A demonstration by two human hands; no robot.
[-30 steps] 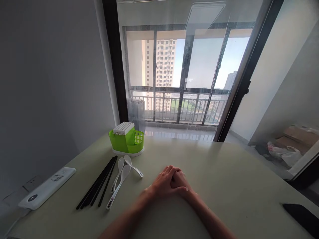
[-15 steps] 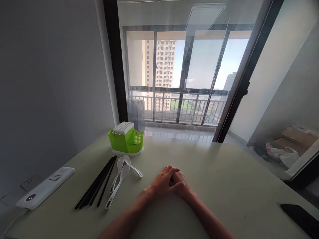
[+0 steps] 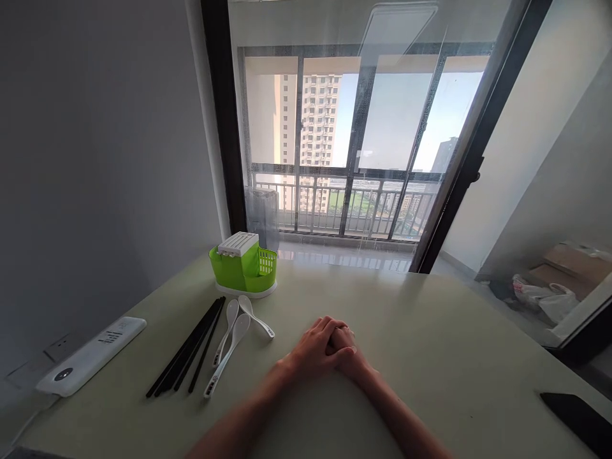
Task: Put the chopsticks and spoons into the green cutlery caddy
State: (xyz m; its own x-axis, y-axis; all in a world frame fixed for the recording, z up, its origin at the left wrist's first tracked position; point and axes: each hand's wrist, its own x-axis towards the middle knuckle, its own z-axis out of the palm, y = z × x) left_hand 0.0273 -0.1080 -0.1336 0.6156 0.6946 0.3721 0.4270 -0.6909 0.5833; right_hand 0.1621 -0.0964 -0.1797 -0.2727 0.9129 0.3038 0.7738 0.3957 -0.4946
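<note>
My left hand (image 3: 313, 349) and my right hand (image 3: 352, 360) are clasped together on the table, straight in front of me. The left fingers are wrapped over the right hand, which is closed and partly hidden beneath them. Left of my hands lie a few white spoons (image 3: 231, 349) with dark marks on their handle ends. Beside those, several black chopsticks (image 3: 191, 347) are bunched in a loose fan. Behind the cutlery stands a green utensil caddy (image 3: 234, 273) with a white slotted top and an open basket side. Neither hand touches any of these objects.
A white power strip (image 3: 98, 354) lies along the table's left side by the wall. At the right edge is a flat black object (image 3: 571, 414), partly cut off. The pale table (image 3: 421, 331) ends before a glass door. Boxes and bags (image 3: 549, 293) sit on the floor beyond.
The view has shifted very slightly. My hands stay clasped in the same place, and the objects on the table have not moved.
</note>
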